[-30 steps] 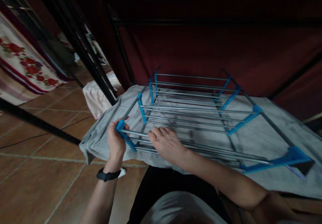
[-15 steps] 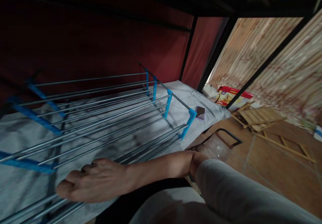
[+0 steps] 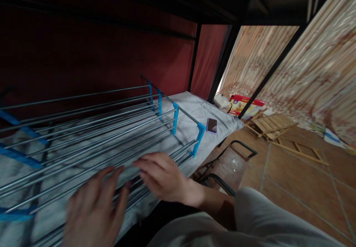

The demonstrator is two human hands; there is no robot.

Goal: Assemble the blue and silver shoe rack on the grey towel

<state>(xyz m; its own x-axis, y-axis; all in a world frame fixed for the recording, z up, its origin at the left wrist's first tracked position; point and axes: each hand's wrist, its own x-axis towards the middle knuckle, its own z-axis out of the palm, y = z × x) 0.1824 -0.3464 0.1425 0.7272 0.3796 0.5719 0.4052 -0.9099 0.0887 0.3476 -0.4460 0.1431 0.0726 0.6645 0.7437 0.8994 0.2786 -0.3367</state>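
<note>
A metal rack of several grey rods (image 3: 91,140) with blue plastic brackets (image 3: 198,139) lies on a pale bedsheet (image 3: 183,100). My left hand (image 3: 93,210), slightly blurred, is over the near rods at the bottom; its fingers are apart and the thumb points forward. Just to its right, my right hand (image 3: 164,176) is above the near bundle of rods, fingers bent and pressed together. What lies between those fingertips and thumb is hidden. Both hands sit close together, fingertips nearly meeting.
A phone (image 3: 211,126) lies on the sheet beyond the rack's right end. Dark bed-frame posts (image 3: 226,62) rise behind. Below, a chair with black armrests (image 3: 244,147) stands near a folded wooden piece (image 3: 274,124) and a red-yellow box (image 3: 244,105) on the tiled floor.
My left hand has come into view at the bottom. My right hand has moved right along the near rods. The view has shifted, so the rack appears further left.
</note>
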